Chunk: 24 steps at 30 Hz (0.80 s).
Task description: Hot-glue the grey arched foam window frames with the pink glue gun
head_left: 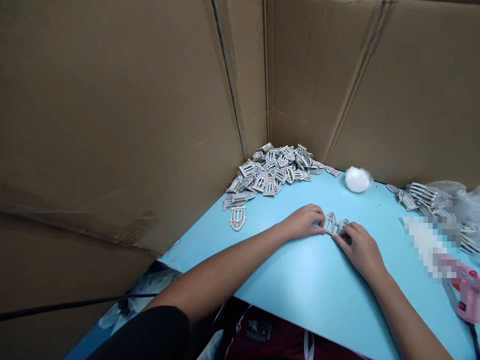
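A small white arch-shaped cutout piece with window openings lies on the light blue table. My left hand pinches its left end with curled fingers. My right hand presses its fingertips on the piece's right end. A single similar piece lies apart to the left.
A heap of the same pieces fills the far corner against cardboard walls. A white wad sits behind my hands. More pieces and plastic bags lie at the right, beside a pink glue gun.
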{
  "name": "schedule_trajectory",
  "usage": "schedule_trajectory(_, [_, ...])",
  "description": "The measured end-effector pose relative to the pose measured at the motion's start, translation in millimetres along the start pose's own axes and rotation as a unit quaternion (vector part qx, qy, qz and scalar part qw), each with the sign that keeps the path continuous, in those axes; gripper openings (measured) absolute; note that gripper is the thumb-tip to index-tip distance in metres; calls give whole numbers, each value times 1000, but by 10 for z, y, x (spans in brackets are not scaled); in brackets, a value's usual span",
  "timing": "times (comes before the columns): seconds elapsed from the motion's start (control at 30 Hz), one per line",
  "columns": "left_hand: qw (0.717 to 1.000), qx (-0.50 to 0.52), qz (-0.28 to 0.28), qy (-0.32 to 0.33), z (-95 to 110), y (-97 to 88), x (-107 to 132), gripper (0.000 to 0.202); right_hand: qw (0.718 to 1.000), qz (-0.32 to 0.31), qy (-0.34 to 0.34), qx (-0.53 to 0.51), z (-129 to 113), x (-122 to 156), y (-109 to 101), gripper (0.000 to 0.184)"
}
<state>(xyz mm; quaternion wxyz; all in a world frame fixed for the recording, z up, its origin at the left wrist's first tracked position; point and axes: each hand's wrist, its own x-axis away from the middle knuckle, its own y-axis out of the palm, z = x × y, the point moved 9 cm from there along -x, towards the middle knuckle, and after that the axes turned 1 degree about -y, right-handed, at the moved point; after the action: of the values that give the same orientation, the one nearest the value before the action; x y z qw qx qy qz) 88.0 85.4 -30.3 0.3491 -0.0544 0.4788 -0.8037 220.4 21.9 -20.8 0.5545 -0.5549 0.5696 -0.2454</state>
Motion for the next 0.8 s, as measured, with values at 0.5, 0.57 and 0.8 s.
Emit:
schedule_trajectory(0.5, [915, -206, 148, -315, -912, -1057, 34, 63, 998, 31, 61, -10, 161, -7, -86, 36])
schedule_trajectory(0.57, [912, -215, 142, -318, -954, -1072, -46, 48, 997, 30, 64, -5, 169, 1, -92, 34])
schedule_trajectory(0.8, [930, -173, 166, -278, -846, -1108, -57, 21, 996, 28, 87, -19, 227, 14, -136, 33])
